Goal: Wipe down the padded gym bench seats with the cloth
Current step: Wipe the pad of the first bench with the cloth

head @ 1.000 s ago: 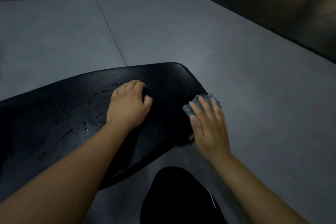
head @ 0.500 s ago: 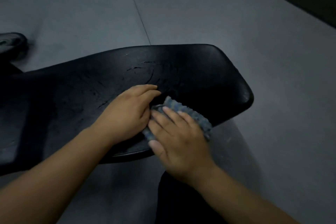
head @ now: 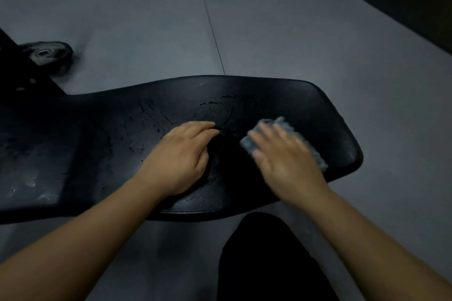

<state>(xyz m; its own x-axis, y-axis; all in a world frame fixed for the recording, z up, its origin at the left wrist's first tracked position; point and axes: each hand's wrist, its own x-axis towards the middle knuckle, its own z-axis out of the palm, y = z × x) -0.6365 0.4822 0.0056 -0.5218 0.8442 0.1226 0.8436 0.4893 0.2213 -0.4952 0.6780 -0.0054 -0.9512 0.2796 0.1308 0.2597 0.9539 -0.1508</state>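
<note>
Since half a second ago, more of the bench's left part has come into the picture, and the dark wheel on the floor at the upper left shows more fully. The left hand has kept its place near the middle of the pad. The right hand, which was then pressed up against the left one near the front edge, has slid off to the right with the cloth and now sits apart from it, closer to the rounded right end.

The bench is a black padded seat. It has pale smears on its left part, and fine cracks in the covering run across the middle, just above the left hand. The cloth is blue-grey with a nubby texture. It lies bunched on the right part of the pad, showing past the right hand's fingertips and along its right side, and it is blurred.

The left hand rests palm down on the pad with loosely bent fingers whose tips touch the surface, and it grasps nothing. The right hand lies flat on the cloth, fingers stretched out and spread, pressing it onto the pad rather than clutching it; it too is blurred. Below it, at the bottom of the frame, is a dark-clad leg.
</note>
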